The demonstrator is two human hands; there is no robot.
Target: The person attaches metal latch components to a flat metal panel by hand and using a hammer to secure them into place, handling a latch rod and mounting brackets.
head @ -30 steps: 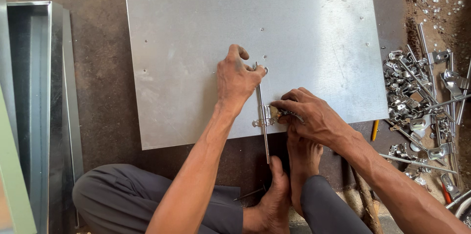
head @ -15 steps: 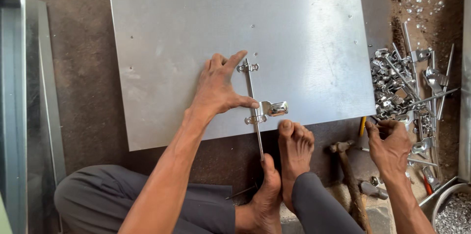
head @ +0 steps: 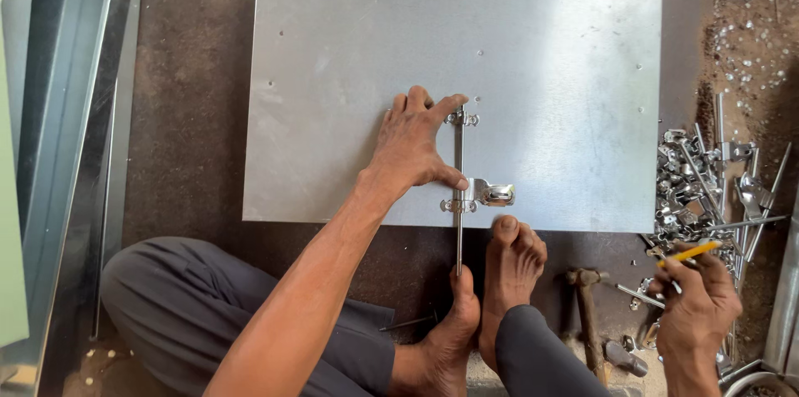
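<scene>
A large grey metal sheet [head: 499,47] lies flat on the dark floor. On its near edge rests a shiny bolt latch with a long rod [head: 459,189] and a small catch [head: 498,194]. My left hand [head: 414,147] lies flat on the sheet with fingers and thumb pressing against the latch. My right hand [head: 695,301] is low at the right beside the pile of hardware, fingers closed on a yellow pencil [head: 687,254]. My bare feet [head: 491,289] sit just below the sheet's edge, toes touching the rod's end.
A heap of shiny latches and rods [head: 707,189] lies at the right. A hammer [head: 587,314] lies on the floor by my right foot. Long folded metal channels [head: 58,114] run along the left side. Metal scraps [head: 749,22] scatter at the upper right.
My right hand left the latch, swung right to the hardware pile and now holds a yellow pencil. My left hand stayed pressed on the latch.
</scene>
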